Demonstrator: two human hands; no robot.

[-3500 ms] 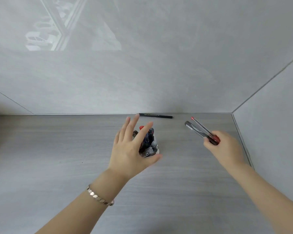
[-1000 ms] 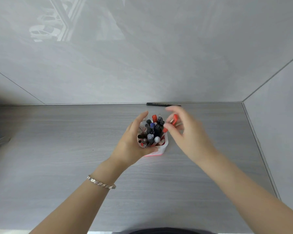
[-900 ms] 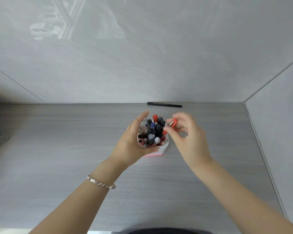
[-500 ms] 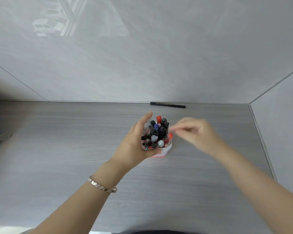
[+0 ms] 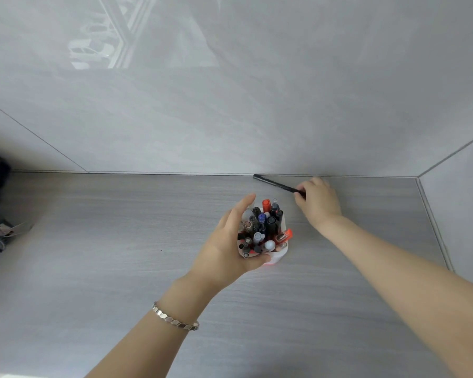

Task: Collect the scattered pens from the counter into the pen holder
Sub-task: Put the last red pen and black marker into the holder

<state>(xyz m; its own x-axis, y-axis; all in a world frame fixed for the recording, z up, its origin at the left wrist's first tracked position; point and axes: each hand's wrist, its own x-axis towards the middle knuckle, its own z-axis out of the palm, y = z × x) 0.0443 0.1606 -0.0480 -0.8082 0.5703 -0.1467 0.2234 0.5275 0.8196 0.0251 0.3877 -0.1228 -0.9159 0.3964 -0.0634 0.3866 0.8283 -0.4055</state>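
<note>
Pen holder (image 5: pixel 277 256), crowded with pens, is clasped at its left side by the left hand (image 5: pixel 227 249), as before. Farther back, the black pen (image 5: pixel 275 183) by the wall, untouched half a second ago, is now pinched by the right hand (image 5: pixel 318 203), its left end angled away from the wall on the grey counter (image 5: pixel 93 241).

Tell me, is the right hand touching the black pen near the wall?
Touching. In the head view, the right hand closes its fingers around one end of the black pen.
</note>
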